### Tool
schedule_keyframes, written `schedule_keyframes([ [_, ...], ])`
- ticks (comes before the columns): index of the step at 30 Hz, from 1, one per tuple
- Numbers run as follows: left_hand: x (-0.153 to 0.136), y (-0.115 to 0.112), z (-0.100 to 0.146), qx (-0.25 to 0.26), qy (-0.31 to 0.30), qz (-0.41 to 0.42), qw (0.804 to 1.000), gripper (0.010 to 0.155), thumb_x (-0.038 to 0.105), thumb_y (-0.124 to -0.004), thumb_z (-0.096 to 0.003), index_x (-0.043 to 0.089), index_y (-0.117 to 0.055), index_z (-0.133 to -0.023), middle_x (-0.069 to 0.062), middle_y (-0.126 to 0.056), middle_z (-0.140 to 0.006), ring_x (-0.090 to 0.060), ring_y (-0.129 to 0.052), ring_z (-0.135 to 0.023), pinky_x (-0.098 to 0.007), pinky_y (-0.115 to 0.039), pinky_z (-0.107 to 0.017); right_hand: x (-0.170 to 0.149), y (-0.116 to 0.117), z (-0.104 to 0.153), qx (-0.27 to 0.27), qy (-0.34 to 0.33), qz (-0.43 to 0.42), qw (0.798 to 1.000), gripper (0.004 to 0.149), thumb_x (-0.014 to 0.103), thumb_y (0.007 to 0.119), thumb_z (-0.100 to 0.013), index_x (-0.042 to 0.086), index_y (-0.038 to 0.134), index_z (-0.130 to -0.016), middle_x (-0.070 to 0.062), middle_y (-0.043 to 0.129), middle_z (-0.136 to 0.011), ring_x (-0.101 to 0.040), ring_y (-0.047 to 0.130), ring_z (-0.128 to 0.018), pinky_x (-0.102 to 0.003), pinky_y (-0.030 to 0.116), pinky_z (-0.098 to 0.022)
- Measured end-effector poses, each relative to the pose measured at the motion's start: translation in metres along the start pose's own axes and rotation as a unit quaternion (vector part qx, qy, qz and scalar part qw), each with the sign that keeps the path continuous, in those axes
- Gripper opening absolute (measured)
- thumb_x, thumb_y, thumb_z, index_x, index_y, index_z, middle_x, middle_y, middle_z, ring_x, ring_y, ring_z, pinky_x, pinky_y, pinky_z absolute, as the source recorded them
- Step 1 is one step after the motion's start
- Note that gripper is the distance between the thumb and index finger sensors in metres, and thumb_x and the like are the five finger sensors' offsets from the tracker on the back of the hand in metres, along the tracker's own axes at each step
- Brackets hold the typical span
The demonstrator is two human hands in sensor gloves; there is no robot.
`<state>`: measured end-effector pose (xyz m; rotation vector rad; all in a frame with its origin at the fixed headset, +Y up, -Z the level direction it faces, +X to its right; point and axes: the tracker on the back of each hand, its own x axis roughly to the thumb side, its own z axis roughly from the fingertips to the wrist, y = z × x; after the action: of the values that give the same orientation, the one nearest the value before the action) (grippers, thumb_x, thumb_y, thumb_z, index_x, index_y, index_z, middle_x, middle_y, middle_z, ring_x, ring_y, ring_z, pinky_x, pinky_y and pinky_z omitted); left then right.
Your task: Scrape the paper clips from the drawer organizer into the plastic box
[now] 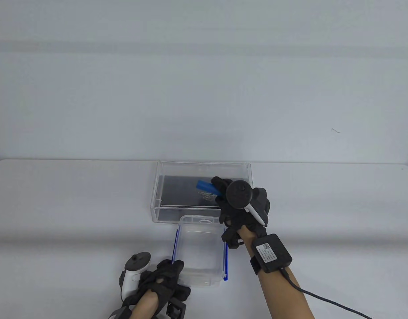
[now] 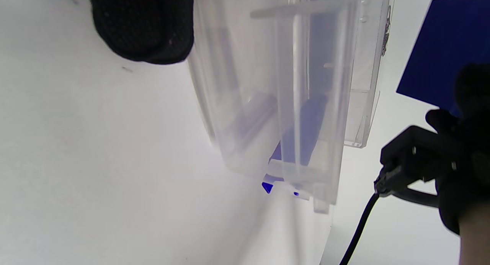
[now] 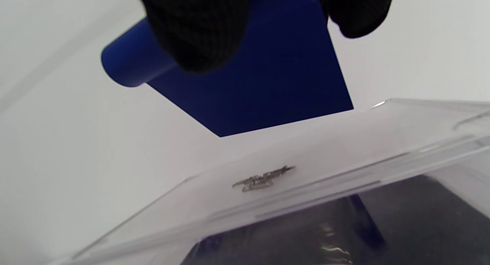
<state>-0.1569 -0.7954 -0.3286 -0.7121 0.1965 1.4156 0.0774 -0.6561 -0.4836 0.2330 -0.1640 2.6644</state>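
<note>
On a white tabletop, near its front edge, two clear containers sit end to end: one drawer organizer with a dark floor, farther from the person, and one plastic box with blue side latches, nearer; the box's far rim touches or just overlaps the organizer's near wall. Broad open surface lies to the left, right and behind the pair. The right hand reaches over the organizer's near right corner, its grip pinched on one blue scraper, a flat blade with a rolled handle edge; the right wrist view shows gloved fingers clamped on that handle, the blade poised above the clear wall. One small cluster of paper clips lies on the organizer floor just beside the blade; their number cannot be made out. In the right wrist view the clips appear through the transparent wall. The left hand rests against the box's near left corner, fingers curled on its wall; how firmly it grips cannot be told. The left wrist view shows a fingertip against the box's side. A black cable trails from the right wrist unit across the tabletop toward the lower right. The organizer's near wall stands between the clips and the box.
</note>
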Motion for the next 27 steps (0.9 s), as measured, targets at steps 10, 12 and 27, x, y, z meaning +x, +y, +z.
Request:
schedule_keyframes([
  [10, 0.0, -0.002, 0.002, -0.013, 0.003, 0.032, 0.999, 0.082, 0.049, -0.049, -0.0513, 0.006, 0.005, -0.094, -0.026, -0.015, -0.097, -0.049, -0.071, -0.08, -0.05, -0.075, -0.056, -0.001, 0.019, -0.011, 0.05, -0.003, 0.061, 0.997, 0.064, 0.028, 0.079, -0.042, 0.042, 0.046, -0.094, 0.007, 0.065, -0.098, -0.025, 0.07, -0.091, -0.051, 0.056, -0.073],
  [12, 0.0, -0.003, 0.002, -0.013, 0.003, 0.032, 0.999, 0.082, 0.049, -0.049, -0.0514, 0.006, 0.006, -0.094, -0.025, -0.014, -0.097, -0.05, -0.07, -0.08, -0.051, -0.074, -0.057, -0.002, 0.017, -0.01, 0.054, -0.007, 0.063, 0.997, 0.064, 0.028, 0.079, -0.041, 0.042, 0.046, -0.094, 0.008, 0.065, -0.098, -0.025, 0.071, -0.091, -0.05, 0.056, -0.073],
  [27, -0.001, -0.003, 0.001, -0.022, 0.004, 0.047, 0.999, 0.082, 0.051, -0.049, -0.0512, 0.006, 0.005, -0.094, -0.025, -0.014, -0.098, -0.051, -0.07, -0.079, -0.05, -0.075, -0.057, 0.012, 0.006, 0.018, 0.116, -0.07, 0.039, 0.99, 0.064, 0.027, 0.077, -0.04, 0.038, 0.046, -0.095, 0.004, 0.065, -0.096, -0.026, 0.07, -0.088, -0.051, 0.056, -0.071],
])
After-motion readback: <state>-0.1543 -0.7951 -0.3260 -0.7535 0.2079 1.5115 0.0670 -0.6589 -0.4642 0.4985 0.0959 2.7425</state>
